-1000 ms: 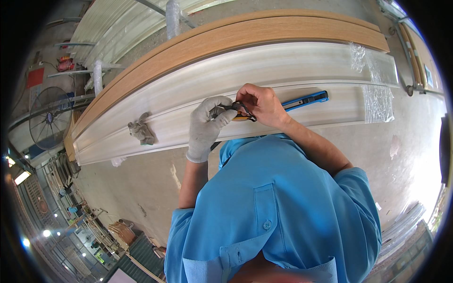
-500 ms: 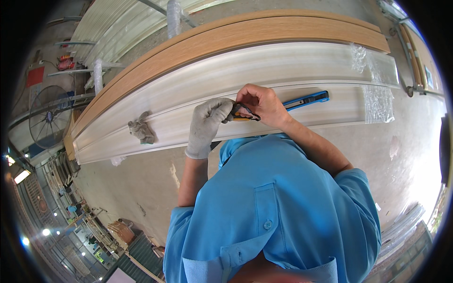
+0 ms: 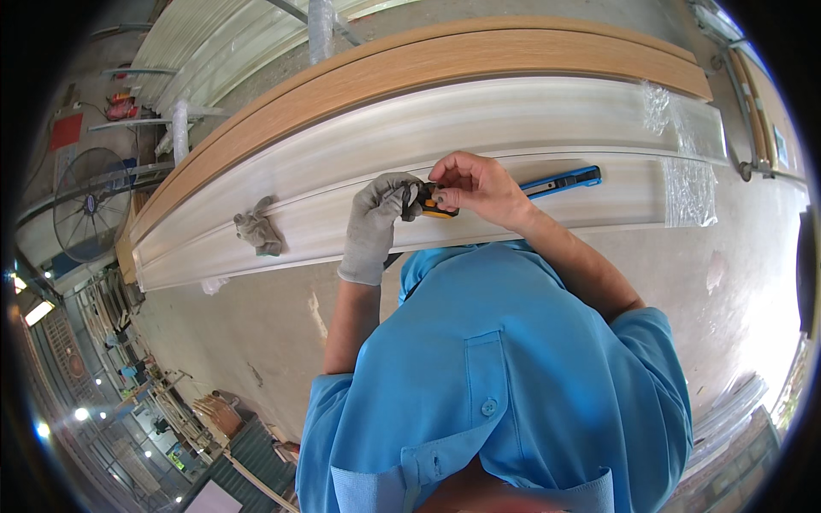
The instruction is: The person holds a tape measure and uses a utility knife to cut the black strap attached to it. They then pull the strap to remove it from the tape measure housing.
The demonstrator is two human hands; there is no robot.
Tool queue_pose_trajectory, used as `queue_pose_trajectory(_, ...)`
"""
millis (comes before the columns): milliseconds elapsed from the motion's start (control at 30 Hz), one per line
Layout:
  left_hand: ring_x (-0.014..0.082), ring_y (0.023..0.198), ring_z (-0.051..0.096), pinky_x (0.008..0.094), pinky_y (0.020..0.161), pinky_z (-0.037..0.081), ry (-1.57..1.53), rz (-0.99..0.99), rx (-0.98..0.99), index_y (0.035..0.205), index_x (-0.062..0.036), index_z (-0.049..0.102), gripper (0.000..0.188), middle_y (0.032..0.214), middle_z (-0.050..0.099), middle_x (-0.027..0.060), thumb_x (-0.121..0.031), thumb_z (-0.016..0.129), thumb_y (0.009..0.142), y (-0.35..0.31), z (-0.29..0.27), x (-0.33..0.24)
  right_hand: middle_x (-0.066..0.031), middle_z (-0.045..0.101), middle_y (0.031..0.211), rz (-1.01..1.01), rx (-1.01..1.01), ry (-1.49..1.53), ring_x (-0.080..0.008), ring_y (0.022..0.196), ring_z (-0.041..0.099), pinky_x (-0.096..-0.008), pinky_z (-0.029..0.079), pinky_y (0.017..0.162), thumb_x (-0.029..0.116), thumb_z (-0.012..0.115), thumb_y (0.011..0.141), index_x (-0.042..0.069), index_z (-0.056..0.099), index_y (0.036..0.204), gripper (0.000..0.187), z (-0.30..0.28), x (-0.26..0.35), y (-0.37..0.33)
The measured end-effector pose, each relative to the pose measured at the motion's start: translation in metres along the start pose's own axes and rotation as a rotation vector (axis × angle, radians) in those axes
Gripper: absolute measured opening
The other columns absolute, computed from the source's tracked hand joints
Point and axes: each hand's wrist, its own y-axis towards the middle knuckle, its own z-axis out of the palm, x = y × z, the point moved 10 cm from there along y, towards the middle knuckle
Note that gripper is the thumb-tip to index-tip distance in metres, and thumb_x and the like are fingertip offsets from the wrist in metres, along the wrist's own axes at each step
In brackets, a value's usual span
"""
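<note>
In a grey work glove, my left hand (image 3: pixel 376 218) grips a small black-and-yellow tape measure (image 3: pixel 439 210) with a dark strap at its left side. My bare right hand (image 3: pixel 485 190) has its thumb on the tape measure's right side, its fingers curled above. Both hands are over the pale long panels (image 3: pixel 556 120). A blue-and-black utility knife (image 3: pixel 563 181) lies on the panel just right of my right hand. Farther left, a crumpled grey glove (image 3: pixel 258 231) rests on the same surface.
Wood-grain boards (image 3: pixel 385 64) run along the far edge of the pale panels. Clear plastic wrap (image 3: pixel 689 192) covers the panels' right end. Beyond the left end stands a large fan (image 3: pixel 92 205). Metal rack arms wrapped in plastic (image 3: pixel 180 132) stick up behind the boards.
The tape measure has been turned between my hands: its strap, earlier looped toward my right hand, is now by my left. My right thumb has come down onto the tape measure.
</note>
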Motion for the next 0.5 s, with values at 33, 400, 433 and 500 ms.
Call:
queue_pose_trajectory(33,0.0119,0.076,0.062,0.0266,0.069,0.05,-0.013,-0.009,0.006,0.113,0.002,0.071,0.017,0.089,0.072,0.0059,-0.007,0.063,0.1,0.0,0.001,0.001,-0.0059,0.072,0.099,-0.017,0.017,-0.074,-0.0103,0.088,0.069,-0.0259,0.058,0.077,-0.003,0.072,0.094,0.0,0.065,0.111,0.019,0.001,0.001,0.0)
queue_pose_trajectory(400,0.0083,0.073,0.06,0.0234,0.064,0.049,0.144,0.032,-0.002,0.112,0.0036,0.071,0.018,0.091,0.072,0.0051,0.001,0.063,0.096,0.004,0.014,-0.018,-0.0116,0.07,0.102,-0.606,-0.114,-0.607,-0.0262,0.092,0.07,-0.0348,0.058,0.078,-0.01,0.076,0.082,0.004,0.072,0.101,0.024,0.012,0.059,-0.022)
queue_pose_trajectory(433,0.0085,0.073,0.06,0.0236,0.064,0.049,0.161,-0.01,0.014,0.112,0.0037,0.071,0.018,0.092,0.072,0.0054,0.0,0.064,0.097,0.004,0.016,-0.016,-0.0116,0.07,0.101,-0.61,-0.111,-0.596,-0.026,0.091,0.07,-0.035,0.058,0.078,-0.01,0.076,0.082,0.004,0.072,0.101,0.023,0.012,0.06,-0.023)
queue_pose_trajectory(500,0.0088,0.073,0.06,0.0242,0.065,0.05,0.104,-0.04,0.06,0.113,0.0039,0.071,0.017,0.092,0.072,0.0057,-0.003,0.066,0.097,0.002,0.022,-0.015,-0.0111,0.071,0.099,-0.596,-0.134,-0.583,-0.0259,0.087,0.071,-0.0348,0.059,0.075,-0.008,0.076,0.084,0.004,0.072,0.101,0.022,0.009,0.059,-0.023)
